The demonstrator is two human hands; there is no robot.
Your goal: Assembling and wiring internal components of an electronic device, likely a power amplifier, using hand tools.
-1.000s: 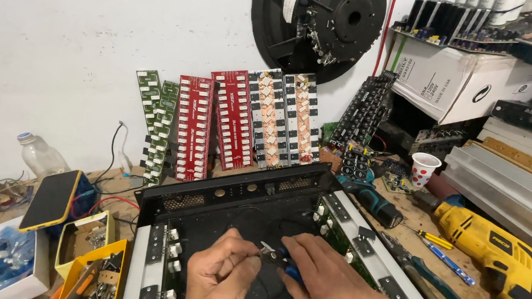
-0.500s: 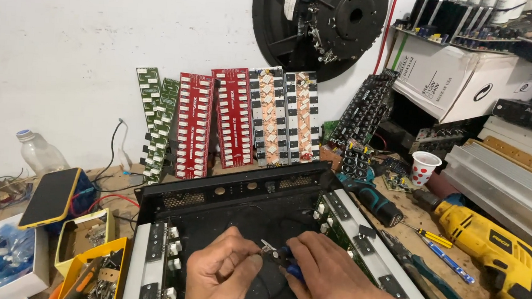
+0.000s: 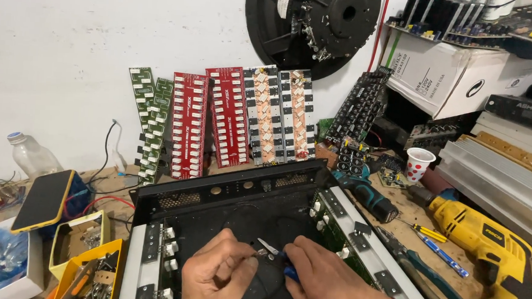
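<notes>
Both my hands work low in the middle of the view, inside the open black metal amplifier chassis (image 3: 233, 202) that sits on the cluttered wooden bench (image 3: 408, 205). My left hand (image 3: 217, 274) has its fingers curled together, thumb and forefinger pinching a small metal part that is too tiny to identify. My right hand (image 3: 326, 283) is closed around a small blue-handled pair of pliers (image 3: 276, 253), whose silvery tips point toward 10 o'clock and meet the left fingertips. The two hands almost touch over the dark chassis floor.

Along the chassis walls at 9 and 3 o'clock run long grey heatsink rails with white components (image 3: 151, 259) mounted on them. At 12 o'clock, a row of tall red, green and white circuit boards (image 3: 219, 123) leans against the white wall, and above them hangs a round black loudspeaker frame (image 3: 315, 24). At 3 o'clock lies a yellow power drill (image 3: 480, 233), with a dark teal cordless driver (image 3: 364, 194) nearer the chassis and a white paper cup with red dots (image 3: 419, 163) behind it. At 9 o'clock a phone in a yellow case (image 3: 42, 201) rests on a box, beside a clear plastic bottle (image 3: 32, 155) and small yellow parts boxes (image 3: 82, 249).
</notes>
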